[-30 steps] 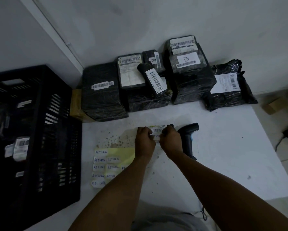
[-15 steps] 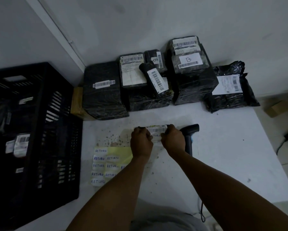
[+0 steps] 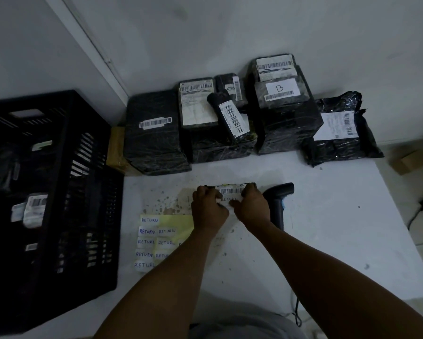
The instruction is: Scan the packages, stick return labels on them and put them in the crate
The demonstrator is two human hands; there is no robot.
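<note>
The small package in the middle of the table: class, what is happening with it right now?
A person grips the small package with both hands, left hand and right hand, pressing a handwritten RETURN label just below its barcode. The barcode scanner lies on the white table, right of the hands. A yellow sheet of RETURN labels lies to the left. Several black-wrapped packages wait by the wall, and the black crate at left already holds some.

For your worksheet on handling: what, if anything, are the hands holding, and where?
Both hands, left and right, hold a small package by its two ends, pressing a return label onto it.
</note>
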